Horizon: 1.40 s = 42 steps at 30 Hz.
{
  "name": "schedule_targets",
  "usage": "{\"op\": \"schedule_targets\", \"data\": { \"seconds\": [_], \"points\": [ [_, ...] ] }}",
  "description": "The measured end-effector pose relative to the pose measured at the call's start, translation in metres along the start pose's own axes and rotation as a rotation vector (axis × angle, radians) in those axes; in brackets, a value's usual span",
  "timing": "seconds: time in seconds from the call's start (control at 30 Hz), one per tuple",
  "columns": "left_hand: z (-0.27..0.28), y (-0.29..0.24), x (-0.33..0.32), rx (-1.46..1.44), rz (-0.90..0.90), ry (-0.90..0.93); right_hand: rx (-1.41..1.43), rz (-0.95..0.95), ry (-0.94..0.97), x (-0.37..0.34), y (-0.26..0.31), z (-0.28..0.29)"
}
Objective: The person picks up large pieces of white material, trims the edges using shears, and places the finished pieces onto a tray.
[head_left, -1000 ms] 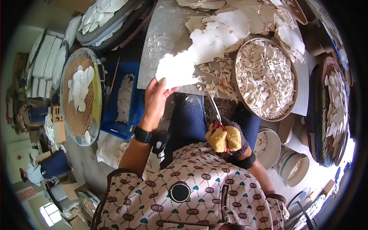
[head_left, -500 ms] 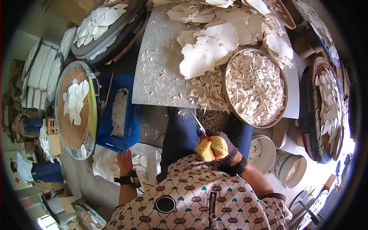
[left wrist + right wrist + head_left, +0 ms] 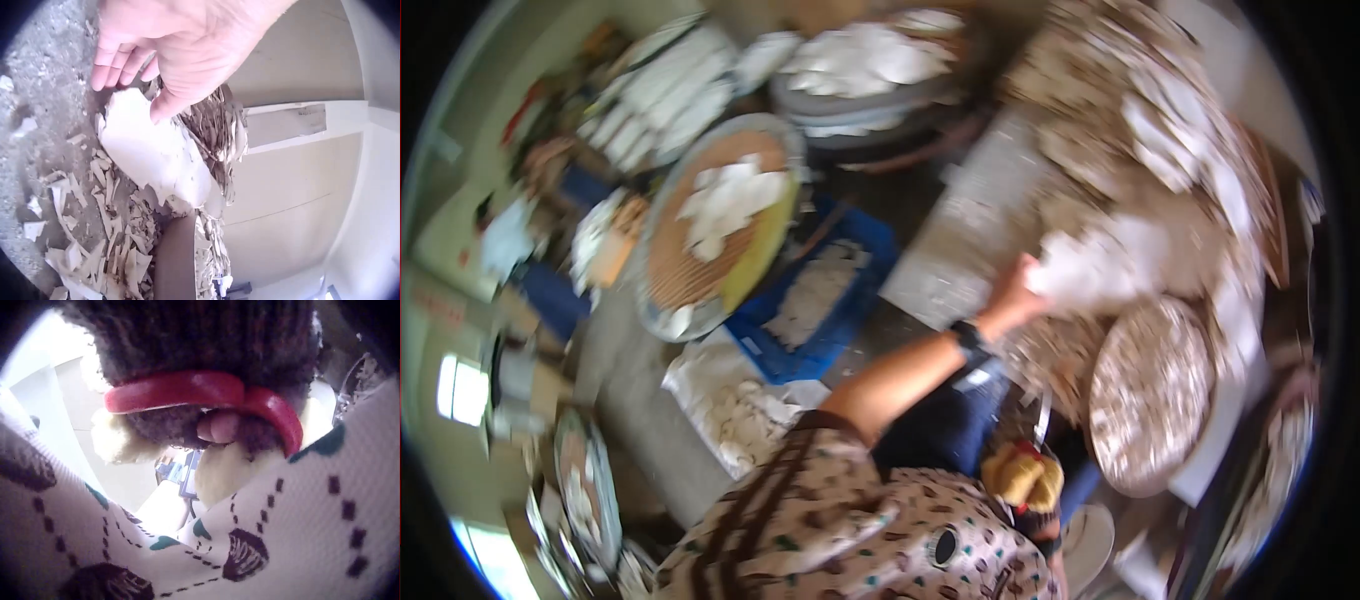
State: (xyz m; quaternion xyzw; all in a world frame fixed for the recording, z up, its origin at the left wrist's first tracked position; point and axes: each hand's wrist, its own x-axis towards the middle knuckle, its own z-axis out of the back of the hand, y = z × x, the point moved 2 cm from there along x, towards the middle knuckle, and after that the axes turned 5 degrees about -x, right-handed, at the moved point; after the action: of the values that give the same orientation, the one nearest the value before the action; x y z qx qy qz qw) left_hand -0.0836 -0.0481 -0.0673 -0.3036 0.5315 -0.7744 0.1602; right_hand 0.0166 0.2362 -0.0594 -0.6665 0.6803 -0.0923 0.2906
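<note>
Clock read off the left hand in the head view, which is blurred. Hands: left bare, moderately wide, thumb over the edge of a ragged white sheet, the other fingertips at that edge, a gap between; whether thumb and fingers bear down, cannot tell. Sheet lies on the grey surface, from the hand out toward 3 o'clock.

Right hand, at 6 o'clock and below the surface's edge, in a dark knitted glove, narrow, gripping red-handled scissors. Blades point to 12; yellow padding sits about the handles, close to the patterned garment.

Round tray of white chips at 4 o'clock. Loose scraps at 5, between hand and tray. More sheets heaped at 1.

Farther off: blue crate with pale pieces, 9 o'clock; round woven tray with white pieces, beyond it, also about 9. White sacking, pieces on it, at 8, on the floor.
</note>
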Motion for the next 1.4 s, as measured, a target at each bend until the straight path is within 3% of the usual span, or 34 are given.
{"op": "schedule_targets", "data": {
  "seconds": [0.03,0.07,0.1,0.13,0.2,0.33,0.37,0.47,0.5,0.57,0.6,0.63,0.73,0.77,0.87,0.93,1.0,1.03,1.07,1.1,1.13,1.2,1.23,1.3,1.4],
  "points": [
    [0.002,-0.007,0.0,0.247,-0.04,-0.023,-0.225,0.101,-0.05,0.002,0.004,0.004],
    [-0.001,-0.009,0.004,0.172,0.242,-0.052,-0.561,0.24,-0.111,0.002,0.007,0.006],
    [-0.001,-0.003,0.007,0.043,0.357,0.042,-0.762,0.31,-0.145,0.005,0.01,0.006],
    [-0.002,0.0,0.008,-0.098,0.467,0.152,-0.892,0.356,-0.173,0.006,0.012,0.005],
    [0.002,-0.017,0.006,-0.429,0.523,0.177,-1.013,0.376,-0.199,0.011,0.015,0.006],
    [0.025,-0.061,0.008,-0.479,0.289,0.115,-1.077,0.37,-0.227,0.014,0.016,0.009],
    [0.032,-0.066,0.009,-0.393,0.306,0.137,-1.089,0.369,-0.23,0.014,0.015,0.009],
    [0.047,-0.091,0.005,-0.33,0.129,-0.102,-1.058,0.349,-0.222,0.009,0.013,0.013],
    [0.055,-0.098,0.003,-0.215,0.141,-0.039,-1.008,0.347,-0.234,0.008,0.015,0.018],
    [0.056,-0.085,-0.003,0.04,-0.134,-0.203,-0.906,0.345,-0.26,0.007,0.021,0.028],
    [0.054,-0.076,-0.008,0.078,-0.17,-0.238,-0.855,0.345,-0.272,0.009,0.024,0.034],
    [0.052,-0.069,-0.013,0.118,-0.205,-0.274,-0.586,0.172,-0.166,0.015,0.026,0.041],
    [0.052,-0.044,-0.023,-0.146,-0.03,-0.102,0.126,-0.233,0.035,0.024,0.02,0.039],
    [0.05,-0.046,-0.026,-0.45,0.049,-0.098,0.29,-0.303,0.024,0.021,0.008,0.015],
    [0.06,-0.058,-0.03,-0.293,0.228,0.138,0.523,-0.524,0.089,0.025,0.006,0.015],
    [0.059,-0.06,-0.032,-0.387,0.225,0.148,0.675,-0.621,0.045,0.027,0.004,0.015],
    [0.042,-0.052,-0.039,-0.396,0.228,0.178,0.924,-0.615,-0.103,0.026,-0.023,-0.026],
    [0.053,-0.064,-0.034,-0.583,0.435,0.126,0.782,-0.521,-0.061,0.025,-0.023,-0.032],
    [0.049,-0.064,-0.03,-0.661,0.196,0.204,0.399,-0.315,-0.01,0.024,-0.022,-0.029],
    [0.046,-0.053,-0.035,-0.763,0.274,0.086,0.075,-0.094,-0.022,0.022,-0.02,-0.031],
    [0.045,-0.058,-0.032,-0.859,0.207,0.019,-0.102,0.084,-0.094,0.021,-0.021,-0.035],
    [0.047,-0.069,-0.032,-0.799,0.24,-0.018,-0.143,0.331,-0.326,0.019,-0.02,-0.049],
    [0.047,-0.074,-0.033,-0.794,0.263,-0.049,-0.88,0.514,-0.279,0.01,0.0,-0.019],
    [0.05,-0.081,-0.038,-0.722,0.328,-0.027,-1.465,0.644,-0.321,-0.002,0.003,-0.024],
    [0.048,-0.087,-0.042,-0.713,0.349,-0.013,-1.276,0.695,-0.286,-0.005,0.013,-0.008]
  ]
}}
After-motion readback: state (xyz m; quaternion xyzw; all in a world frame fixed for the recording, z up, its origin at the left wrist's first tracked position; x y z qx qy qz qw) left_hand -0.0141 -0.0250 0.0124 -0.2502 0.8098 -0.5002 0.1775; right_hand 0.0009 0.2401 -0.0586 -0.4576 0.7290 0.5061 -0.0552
